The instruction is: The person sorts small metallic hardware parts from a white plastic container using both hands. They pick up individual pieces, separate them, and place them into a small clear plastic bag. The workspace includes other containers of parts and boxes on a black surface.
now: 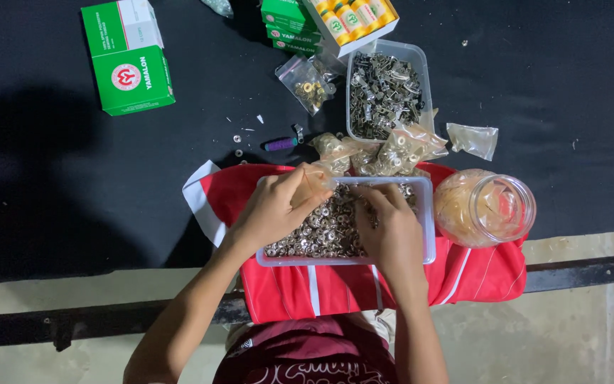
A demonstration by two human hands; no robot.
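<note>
1. Clear plastic tray [426, 213], heaped with small silver metal eyelets [321, 235], sits on a red cloth [485, 274] at the near edge of the black table [51, 185], probably so that stray pieces land on the cloth.
2. The left hand [271, 210] lies over the tray's left half, its grip closed to a pinch on a small crinkled plastic bag [314, 178] at the tray's far rim, seemingly holding it over the heap.
3. The right hand [389, 227] lies over the tray's right half, fingers curled down into the eyelets; I cannot tell whether its grip has hold of any.
4. Filled little bags [403, 149] lie just beyond the tray, and beyond those stands a second clear tub [421, 60] of darker metal parts.
5. Right of the tray, a clear plastic jar [488, 206] lies on its side on the cloth.
6. Far left of the tray, green cartons [129, 75] rest on the table.
</note>
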